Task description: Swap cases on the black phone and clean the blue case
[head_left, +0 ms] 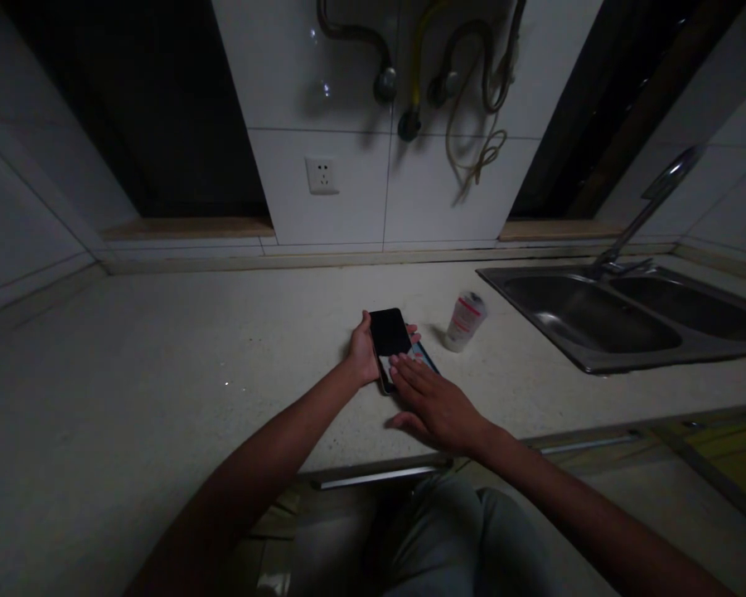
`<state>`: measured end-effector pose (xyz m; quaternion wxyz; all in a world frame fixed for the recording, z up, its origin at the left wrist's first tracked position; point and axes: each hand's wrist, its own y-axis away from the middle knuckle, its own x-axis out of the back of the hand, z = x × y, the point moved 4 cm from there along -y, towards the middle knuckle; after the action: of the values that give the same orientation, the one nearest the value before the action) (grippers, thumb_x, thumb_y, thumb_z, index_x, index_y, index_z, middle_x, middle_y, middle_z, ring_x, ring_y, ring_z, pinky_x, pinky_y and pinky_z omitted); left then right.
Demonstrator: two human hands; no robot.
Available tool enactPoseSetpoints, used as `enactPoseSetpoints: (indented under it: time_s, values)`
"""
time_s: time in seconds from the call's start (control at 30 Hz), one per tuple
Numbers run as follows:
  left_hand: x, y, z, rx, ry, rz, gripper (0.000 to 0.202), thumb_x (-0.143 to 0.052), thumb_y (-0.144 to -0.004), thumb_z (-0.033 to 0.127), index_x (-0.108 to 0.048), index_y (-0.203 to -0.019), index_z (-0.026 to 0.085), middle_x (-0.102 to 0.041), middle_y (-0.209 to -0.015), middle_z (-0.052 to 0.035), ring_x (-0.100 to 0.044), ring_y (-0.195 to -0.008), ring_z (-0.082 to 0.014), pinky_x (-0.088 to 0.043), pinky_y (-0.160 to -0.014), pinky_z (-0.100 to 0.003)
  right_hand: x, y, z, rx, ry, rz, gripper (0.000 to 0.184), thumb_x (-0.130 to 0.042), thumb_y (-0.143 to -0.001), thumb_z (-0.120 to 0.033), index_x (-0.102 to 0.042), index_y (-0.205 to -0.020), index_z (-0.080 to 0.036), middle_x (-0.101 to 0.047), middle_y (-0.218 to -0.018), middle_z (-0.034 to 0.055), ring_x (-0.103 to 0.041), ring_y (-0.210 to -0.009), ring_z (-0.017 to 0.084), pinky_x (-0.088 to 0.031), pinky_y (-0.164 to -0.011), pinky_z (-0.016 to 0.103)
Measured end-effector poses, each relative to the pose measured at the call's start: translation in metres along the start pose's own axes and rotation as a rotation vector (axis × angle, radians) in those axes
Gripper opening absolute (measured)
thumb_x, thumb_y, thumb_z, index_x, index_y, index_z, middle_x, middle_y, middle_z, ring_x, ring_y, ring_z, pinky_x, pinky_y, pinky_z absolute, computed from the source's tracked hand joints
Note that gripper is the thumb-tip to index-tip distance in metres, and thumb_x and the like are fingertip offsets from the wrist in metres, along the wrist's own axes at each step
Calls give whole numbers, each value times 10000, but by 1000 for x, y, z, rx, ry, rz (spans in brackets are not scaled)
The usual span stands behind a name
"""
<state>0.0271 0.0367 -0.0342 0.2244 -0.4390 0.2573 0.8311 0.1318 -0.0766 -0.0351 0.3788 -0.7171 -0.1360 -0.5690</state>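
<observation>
Gripping by the left hand (pixel 361 355) is seen in the head view: a dark phone (pixel 389 332) is held along its sides, with the left fingertips shown past its right edge. The phone is held over the counter (pixel 162 356), in front of the person. The right hand (pixel 441 408) is held open, its fingers stretched over the phone's lower part and its thumb spread apart. A pale patch is seen beside those fingers; what it is cannot be told. A flat bluish thing (pixel 425 356) is partly covered by the right hand. To the right, a plastic cup (pixel 466 322) with red print is stood near the sink (pixel 588 365), into whose corner a tap (pixel 650 195) is set.
</observation>
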Motion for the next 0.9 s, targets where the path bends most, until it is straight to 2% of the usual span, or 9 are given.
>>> enactPoseSetpoints:
  time_s: [0.1, 0.2, 0.3, 0.4, 0.47, 0.53, 0.63, 0.73, 0.9]
  values:
    - [1, -1, -3, 30, 2, -16, 779, -268, -925, 680, -603, -1208, 36, -698, -1085, -227, -676, -1023, -333, -479, -937, -471, -1, -4, 17, -136, -8, 36, 732, -438, -962, -550, -332, -1514, -81, -322, -1555, 231, -239, -1479, 334, -337, -1163, 543]
    - [2, 0, -4, 33, -20, 46, 705, -306, -941, 640, -630, -1173, 59, -721, -1016, -190, -694, -951, -302, -486, -923, -430, -4, -21, 38, -266, -57, 75, 753, -364, -971, -585, -297, -1530, -85, -271, -1580, 221, -204, -1490, 327, -288, -1185, 549]
    - [0, 2, -5, 39, -38, 72, 628, -332, -950, 612, -652, -1153, 111, -735, -976, -144, -700, -917, -286, -488, -917, -431, -7, -45, 58, -359, -120, 90, 770, -305, -974, -609, -291, -1531, -77, -239, -1593, 221, -187, -1495, 328, -253, -1196, 548]
    - [-3, 4, -7, 68, -31, 72, 601, -343, -951, 606, -653, -1164, 137, -734, -1005, -136, -695, -955, -294, -482, -926, -448, -9, -68, 73, -427, -160, 129, 787, -315, -970, -616, -282, -1532, -67, -231, -1593, 235, -180, -1495, 344, -241, -1193, 557]
    - [-3, 3, -8, 76, -19, 72, 590, -375, -941, 610, -653, -1165, 140, -730, -1022, -142, -687, -988, -302, -476, -936, -456, -9, -81, 76, -412, -167, 164, 740, -344, -972, -598, -310, -1526, -108, -263, -1590, 215, -181, -1497, 339, -232, -1187, 580]
    - [-3, 1, -9, 60, 1, 47, 585, -411, -925, 623, -654, -1161, 147, -729, -1031, -138, -679, -1014, -306, -470, -946, -456, -8, -90, 73, -356, -160, 177, 668, -380, -975, -565, -398, -1486, -135, -327, -1569, 199, -203, -1494, 336, -224, -1181, 598]
    - [-2, -3, -9, 17, 53, -7, 569, -413, -925, 632, -662, -1137, 167, -733, -1023, -111, -672, -1032, -286, -463, -963, -432, -6, -97, 64, -237, -158, 175, 553, -427, -981, -492, -498, -1421, -163, -441, -1510, 174, -300, -1463, 319, -218, -1181, 602]
    - [2, -4, -8, -9, 102, 20, 553, -398, -937, 624, -668, -1104, 172, -735, -978, -87, -676, -1014, -258, -460, -972, -398, -5, -94, 56, -143, -215, 168, 519, -461, -979, -441, -482, -1437, -198, -491, -1477, 153, -401, -1415, 285, -264, -1174, 580]
    - [-1, -1, -3, 3, 108, 71, 645, -357, -933, 654, -659, -1118, 115, -727, -937, -123, -682, -978, -268, -469, -957, -397, -7, -83, 60, -55, -335, 184, 438, -437, -996, -394, -525, -1406, -269, -558, -1427, 90, -467, -1373, 240, -330, -1164, 531]
